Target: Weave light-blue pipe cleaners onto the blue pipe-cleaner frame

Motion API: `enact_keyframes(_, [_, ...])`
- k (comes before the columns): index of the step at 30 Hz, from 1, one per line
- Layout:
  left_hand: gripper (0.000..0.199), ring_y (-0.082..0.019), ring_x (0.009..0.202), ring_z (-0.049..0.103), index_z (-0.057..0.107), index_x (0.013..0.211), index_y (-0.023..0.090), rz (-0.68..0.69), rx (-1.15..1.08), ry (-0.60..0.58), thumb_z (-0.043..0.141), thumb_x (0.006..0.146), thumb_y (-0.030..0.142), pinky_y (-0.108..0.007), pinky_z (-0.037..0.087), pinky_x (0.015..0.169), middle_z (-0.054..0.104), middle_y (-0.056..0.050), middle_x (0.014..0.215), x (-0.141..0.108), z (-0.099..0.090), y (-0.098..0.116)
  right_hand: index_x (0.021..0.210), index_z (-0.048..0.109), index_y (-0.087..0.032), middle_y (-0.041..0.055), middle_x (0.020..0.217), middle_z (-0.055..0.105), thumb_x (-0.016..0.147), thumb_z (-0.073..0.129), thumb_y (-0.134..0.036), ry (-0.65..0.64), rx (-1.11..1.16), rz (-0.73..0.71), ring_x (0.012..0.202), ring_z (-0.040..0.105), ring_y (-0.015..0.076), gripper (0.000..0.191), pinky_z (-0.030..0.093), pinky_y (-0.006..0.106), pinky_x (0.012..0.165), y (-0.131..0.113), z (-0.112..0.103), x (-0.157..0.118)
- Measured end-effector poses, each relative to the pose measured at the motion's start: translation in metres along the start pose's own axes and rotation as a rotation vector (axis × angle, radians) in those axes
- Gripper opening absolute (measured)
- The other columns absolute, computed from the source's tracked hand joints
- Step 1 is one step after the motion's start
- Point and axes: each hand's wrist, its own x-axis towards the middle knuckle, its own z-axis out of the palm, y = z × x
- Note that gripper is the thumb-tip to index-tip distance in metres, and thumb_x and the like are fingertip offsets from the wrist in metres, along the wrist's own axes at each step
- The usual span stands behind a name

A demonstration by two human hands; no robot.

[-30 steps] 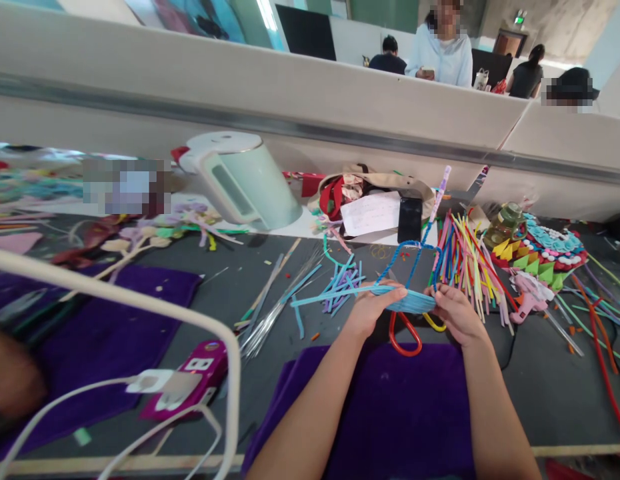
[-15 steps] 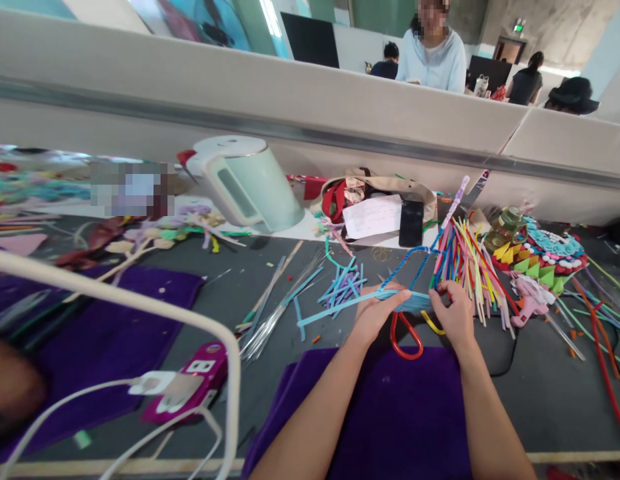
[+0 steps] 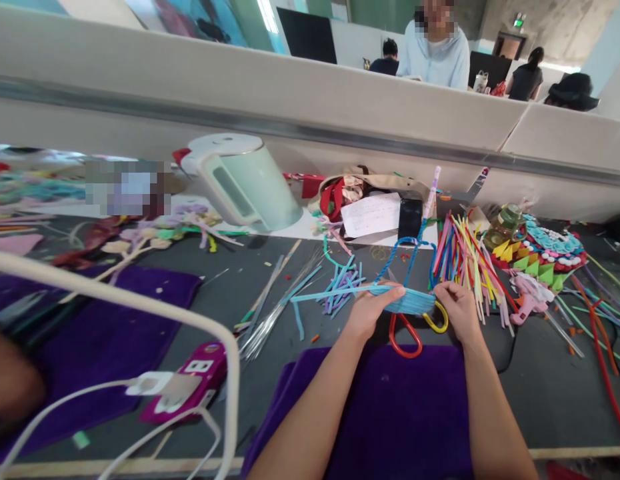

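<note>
Between my hands is a flat bundle of light blue pipe cleaners (image 3: 410, 301), with long strands sticking out to the left. My left hand (image 3: 373, 308) is closed on its left end, the thumb lying on top. At the right end, the fingers of my right hand (image 3: 459, 308) are pinched at the bundle's edge. Twisted dark blue pipe cleaners (image 3: 396, 257) rise from the bundle, and a lilac-and-white stem (image 3: 433, 190) stands up behind them. Scissors with one red handle (image 3: 406, 353) and one yellow handle (image 3: 444, 319) lie beneath, partly hidden.
Cut blue and purple pieces (image 3: 341, 288) and thin wires (image 3: 270, 327) lie left of my hands. To the right are colourful pipe cleaners (image 3: 467, 263) and a pink glue gun (image 3: 533, 300). A kettle (image 3: 263, 183), phone (image 3: 410, 219) and purple cloth (image 3: 405, 413) surround the work; a power strip (image 3: 197, 380) lies left.
The light blue bundle has tilted to show more of its flat face. The lilac-and-white stem has swung left, and more of the scissors' yellow handle shows. My right hand has shifted slightly right.
</note>
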Motion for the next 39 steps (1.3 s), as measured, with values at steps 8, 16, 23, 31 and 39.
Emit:
enact_keyframes(8, [0.025, -0.014, 0.053, 0.058, 0.069, 0.064, 0.015, -0.166, -0.148, -0.021, 0.083, 0.049, 0.028, -0.027, 0.047, 0.055, 0.065, 0.0, 0.057, 0.0, 0.002, -0.002, 0.07, 0.062, -0.017, -0.0023, 0.06, 0.059, 0.07, 0.071, -0.046, -0.089, 0.485, 0.253, 0.052, 0.051, 0.0102, 0.03, 0.043, 0.023, 0.055, 0.004, 0.009, 0.002])
enact_keyframes(16, [0.027, -0.012, 0.051, 0.057, 0.068, 0.063, 0.014, -0.21, -0.183, -0.07, 0.084, 0.047, 0.028, -0.025, 0.045, 0.054, 0.063, 0.001, 0.055, 0.003, 0.0, -0.003, 0.071, 0.061, -0.019, -0.0004, 0.065, 0.061, 0.067, 0.073, -0.046, -0.124, 0.523, 0.327, 0.057, 0.053, 0.0125, 0.031, 0.047, 0.025, 0.058, 0.001, 0.006, 0.002])
enact_keyframes(23, [0.028, -0.011, 0.05, 0.055, 0.067, 0.06, 0.014, -0.275, -0.212, -0.121, 0.085, 0.044, 0.027, -0.024, 0.043, 0.053, 0.062, 0.0, 0.054, 0.002, -0.001, -0.004, 0.062, 0.052, -0.019, -0.0001, 0.063, 0.058, 0.065, 0.074, -0.043, -0.255, 0.61, 0.326, 0.053, 0.05, 0.0116, 0.032, 0.044, 0.024, 0.051, -0.002, 0.006, -0.001])
enact_keyframes(31, [0.029, -0.011, 0.048, 0.055, 0.067, 0.062, 0.013, -0.245, -0.251, -0.073, 0.085, 0.045, 0.028, -0.023, 0.044, 0.049, 0.061, 0.001, 0.053, 0.002, 0.0, -0.004, 0.07, 0.059, -0.018, -0.0003, 0.062, 0.058, 0.073, 0.068, -0.046, -0.118, 0.531, 0.274, 0.053, 0.052, 0.0117, 0.029, 0.044, 0.024, 0.054, -0.003, 0.013, -0.001])
enact_keyframes(39, [0.023, -0.013, 0.054, 0.057, 0.069, 0.065, 0.014, -0.088, -0.149, 0.033, 0.082, 0.053, 0.028, -0.025, 0.047, 0.056, 0.063, 0.001, 0.057, -0.001, 0.005, -0.001, 0.079, 0.065, -0.018, 0.0009, 0.072, 0.063, 0.082, 0.059, -0.037, 0.187, -0.099, -0.135, 0.069, 0.057, 0.0145, 0.02, 0.044, 0.025, 0.065, -0.002, 0.014, -0.003])
